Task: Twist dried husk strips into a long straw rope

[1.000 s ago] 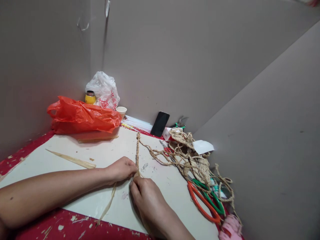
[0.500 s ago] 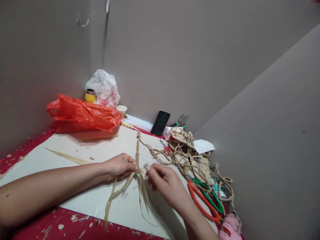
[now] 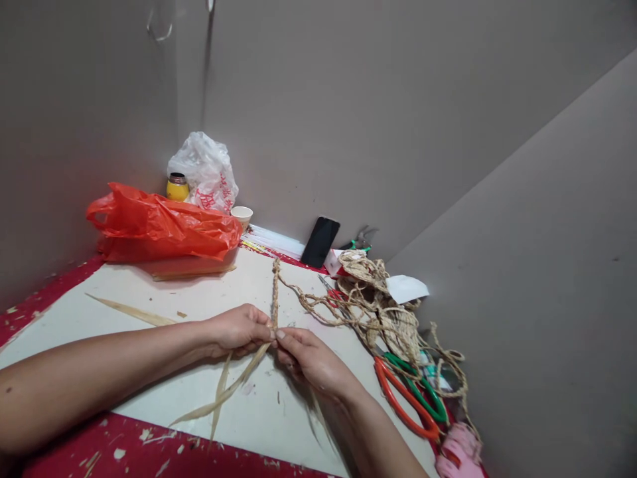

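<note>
A braided cord of dry tan plant fibre (image 3: 275,292) runs away from me over the pale board (image 3: 164,385). My left hand (image 3: 246,330) pinches its near end between thumb and fingers. From the other side my right hand (image 3: 306,355) is closed on the same end, the two thumbs almost touching. Loose flat fibre strips (image 3: 239,380) trail toward me below the left hand, and another strip hangs partly hidden under the right hand. A thinner finished cord leads right from the braid's far end into a heap of braided cord (image 3: 393,325).
Large scissors with orange and green handles (image 3: 405,398) lie right of my right hand. Beyond are small red scissors (image 3: 333,292), a phone (image 3: 321,242), pliers (image 3: 362,240) and a paper cup (image 3: 242,216). A red plastic bag (image 3: 169,226) stands back left. Grey walls enclose the table.
My right hand has moved left and in to the braid's near end, closing on it beside the left hand. The strips on the right are now mostly behind it. My left hand stays put.
</note>
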Tool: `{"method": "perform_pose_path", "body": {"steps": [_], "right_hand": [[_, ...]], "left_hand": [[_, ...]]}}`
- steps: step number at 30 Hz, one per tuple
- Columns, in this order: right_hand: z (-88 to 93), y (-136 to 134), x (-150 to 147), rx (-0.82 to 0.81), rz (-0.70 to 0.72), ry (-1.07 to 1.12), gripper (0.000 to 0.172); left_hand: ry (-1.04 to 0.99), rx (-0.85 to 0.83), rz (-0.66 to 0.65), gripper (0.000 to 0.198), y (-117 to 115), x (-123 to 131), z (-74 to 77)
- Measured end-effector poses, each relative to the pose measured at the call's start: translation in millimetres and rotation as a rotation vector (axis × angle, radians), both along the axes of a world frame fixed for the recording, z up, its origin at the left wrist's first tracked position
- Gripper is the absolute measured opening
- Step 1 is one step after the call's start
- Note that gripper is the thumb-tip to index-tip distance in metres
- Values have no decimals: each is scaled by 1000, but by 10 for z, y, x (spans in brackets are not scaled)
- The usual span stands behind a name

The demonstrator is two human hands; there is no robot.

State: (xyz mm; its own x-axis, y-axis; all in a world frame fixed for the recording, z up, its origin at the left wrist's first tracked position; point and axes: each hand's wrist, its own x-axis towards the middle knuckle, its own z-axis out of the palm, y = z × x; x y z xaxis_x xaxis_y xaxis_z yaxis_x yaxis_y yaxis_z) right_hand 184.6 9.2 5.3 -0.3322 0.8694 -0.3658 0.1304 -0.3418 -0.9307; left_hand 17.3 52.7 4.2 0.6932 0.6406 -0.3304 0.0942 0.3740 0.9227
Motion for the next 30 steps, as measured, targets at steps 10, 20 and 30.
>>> {"method": "perform_pose_path", "body": {"steps": [10, 20, 30], "right_hand": [[-21, 65, 29, -28, 57, -70, 39], [-109, -36, -182, -18, -248, 17, 35], [-126, -123, -301, -79, -268, 160, 37]], "left_hand": [[180, 420, -62, 19, 8, 7, -38], [267, 290, -123, 20, -103, -12, 42], [243, 349, 23, 11, -361, 72, -145]]}}
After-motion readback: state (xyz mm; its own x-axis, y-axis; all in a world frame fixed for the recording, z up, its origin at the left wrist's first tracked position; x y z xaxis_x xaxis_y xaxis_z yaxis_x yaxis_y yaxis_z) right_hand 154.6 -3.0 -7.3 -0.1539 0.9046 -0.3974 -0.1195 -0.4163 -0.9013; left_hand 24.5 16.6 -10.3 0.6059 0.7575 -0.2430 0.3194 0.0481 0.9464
